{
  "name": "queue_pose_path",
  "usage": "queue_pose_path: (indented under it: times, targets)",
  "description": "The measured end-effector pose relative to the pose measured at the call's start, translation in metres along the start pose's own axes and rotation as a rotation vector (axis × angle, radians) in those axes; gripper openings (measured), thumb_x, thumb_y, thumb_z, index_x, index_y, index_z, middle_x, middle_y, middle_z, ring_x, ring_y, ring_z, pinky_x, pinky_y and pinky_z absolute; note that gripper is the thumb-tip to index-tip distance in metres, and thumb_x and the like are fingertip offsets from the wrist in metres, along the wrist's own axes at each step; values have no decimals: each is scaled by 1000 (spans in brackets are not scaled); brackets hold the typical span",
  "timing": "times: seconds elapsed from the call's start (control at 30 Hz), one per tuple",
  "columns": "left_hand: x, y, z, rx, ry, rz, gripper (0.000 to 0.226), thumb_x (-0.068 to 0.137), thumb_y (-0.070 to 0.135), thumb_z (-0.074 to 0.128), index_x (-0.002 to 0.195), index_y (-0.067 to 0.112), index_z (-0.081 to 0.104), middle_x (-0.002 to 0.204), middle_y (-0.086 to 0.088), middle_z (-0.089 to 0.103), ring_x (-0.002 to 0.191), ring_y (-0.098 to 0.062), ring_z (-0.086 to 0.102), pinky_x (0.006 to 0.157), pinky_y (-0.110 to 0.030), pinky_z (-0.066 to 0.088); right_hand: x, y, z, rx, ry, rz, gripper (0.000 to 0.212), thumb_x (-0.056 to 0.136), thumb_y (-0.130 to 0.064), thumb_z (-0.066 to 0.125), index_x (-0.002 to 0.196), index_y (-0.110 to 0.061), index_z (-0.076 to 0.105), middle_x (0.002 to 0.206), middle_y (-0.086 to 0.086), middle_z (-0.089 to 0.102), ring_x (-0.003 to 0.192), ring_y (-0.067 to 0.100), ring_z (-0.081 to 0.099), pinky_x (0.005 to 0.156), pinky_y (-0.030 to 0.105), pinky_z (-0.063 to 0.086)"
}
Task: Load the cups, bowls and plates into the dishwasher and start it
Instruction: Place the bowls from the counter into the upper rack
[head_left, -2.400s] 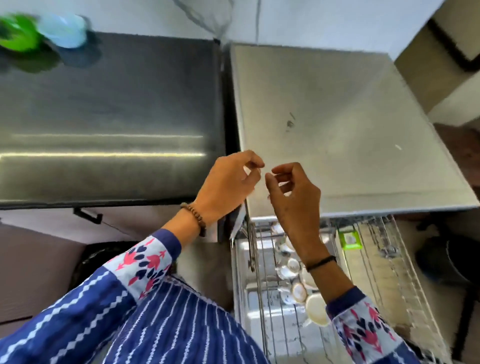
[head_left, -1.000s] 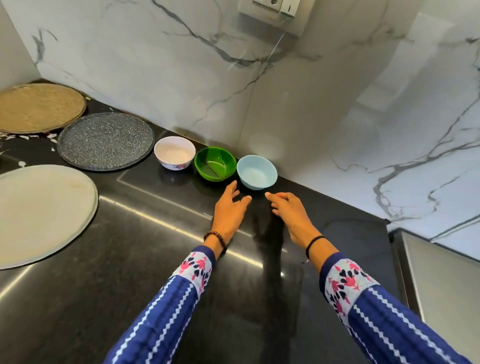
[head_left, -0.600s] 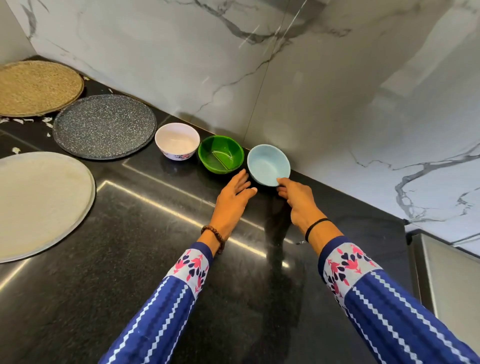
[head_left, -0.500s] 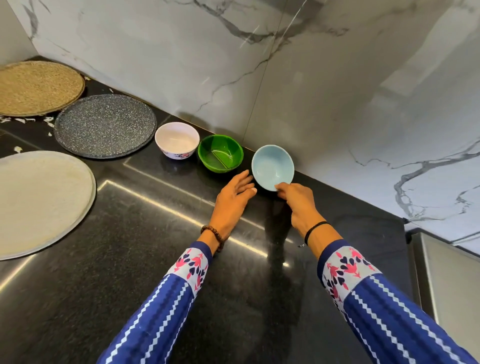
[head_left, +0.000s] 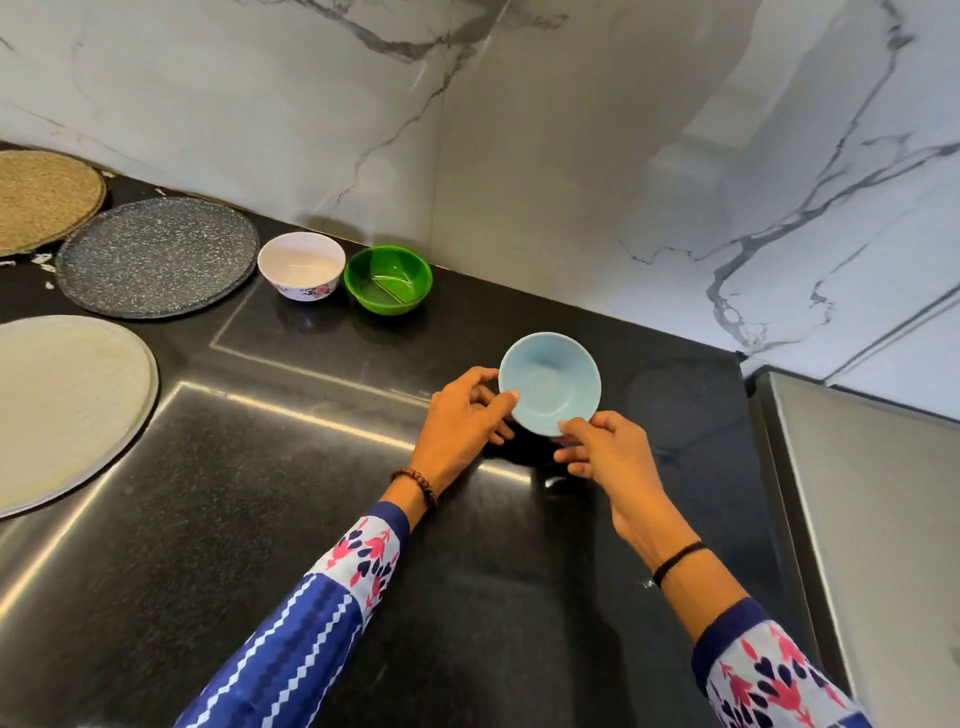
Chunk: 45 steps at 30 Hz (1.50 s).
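2 hands, 1 bowl, over the counter's right part

The held bowl (head_left: 549, 382) sits between the left hand (head_left: 464, 422) and right hand (head_left: 609, 452), above the counter (head_left: 260, 467). Far left along the wall (head_left: 519, 156) stand 2 more bowls (head_left: 301, 264) (head_left: 388, 278) side by side; 3 round plates (head_left: 156, 254) (head_left: 62, 405) (head_left: 41, 197) lie further left.

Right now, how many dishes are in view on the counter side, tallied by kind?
Bowls: 3, namely the light blue bowl held between the left hand and the right hand, the green bowl and the white bowl.
Plates: 2, namely the speckled grey plate and the pale plate.
Woven mat: 1.
Total: 6.
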<state>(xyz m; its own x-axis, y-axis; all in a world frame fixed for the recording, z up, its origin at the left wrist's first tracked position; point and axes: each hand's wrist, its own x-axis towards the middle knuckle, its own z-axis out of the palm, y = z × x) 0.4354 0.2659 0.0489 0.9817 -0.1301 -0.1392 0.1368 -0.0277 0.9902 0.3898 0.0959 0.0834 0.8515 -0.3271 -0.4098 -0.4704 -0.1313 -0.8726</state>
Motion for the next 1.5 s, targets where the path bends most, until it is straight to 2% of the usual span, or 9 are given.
queue_pose_path:
  times: [0.27,0.5,0.7,0.8,0.93,1.03,1.2,1.4,1.5]
  targets:
    - [-47,6,55,57,-275,-16,22,93,14,62,115,8,65,68,-8,70,58,-24,70,56,-32,57,-76,39,-66,198,62,81,35,95,-45,60,118,-19,62,108,6,74,88,23,76,70,31,59]
    - [-97,9,126,125,-516,-12,18,94,16,59,110,14,67,71,-10,71,60,-27,70,61,-38,60,-133,81,-132,406,312,152,52,94,-70,30,107,-34,65,88,0,79,85,25,76,66,38,57]
    - [-158,11,197,156,-661,25,17,96,25,60,110,19,68,73,-8,73,63,-25,71,63,-34,60,-183,132,-204,645,460,234,53,100,-60,33,114,-18,60,97,9,71,89,31,68,66,42,52]
    - [-195,7,233,160,-672,10,17,97,29,58,108,22,69,71,-6,71,62,-24,70,60,-33,58,-215,161,-237,668,477,210,43,101,-55,39,107,-20,63,98,11,74,85,34,72,68,41,56]
    - [-252,0,279,194,-703,-16,22,100,30,54,111,19,68,69,-3,69,59,-20,67,56,-32,56,-258,203,-278,756,472,180,28,103,-42,46,112,-23,65,104,12,72,81,28,71,56,30,54]
    - [-293,-8,311,232,-742,-49,27,101,33,51,118,18,66,72,-3,70,60,-18,68,56,-29,55,-289,236,-307,860,488,152,20,103,-33,47,111,-28,65,105,8,70,86,25,68,65,35,53]
    - [-355,-30,361,270,-817,-83,19,101,30,52,112,23,66,84,-2,73,63,-21,70,60,-38,59,-329,293,-348,985,510,138,25,102,-30,47,119,-27,65,113,14,67,94,31,66,65,38,54]
    - [-410,-71,408,378,-894,-56,28,100,31,52,123,18,62,85,3,74,63,-16,72,61,-38,62,-353,356,-388,996,543,99,35,102,-2,46,130,-17,59,118,16,67,110,39,67,77,49,58]
    - [-428,-96,433,438,-948,-52,29,102,31,49,126,17,59,88,3,73,62,-12,71,57,-32,61,-357,385,-403,1022,528,78,43,90,-11,70,131,-20,61,127,16,64,109,33,67,75,48,58]
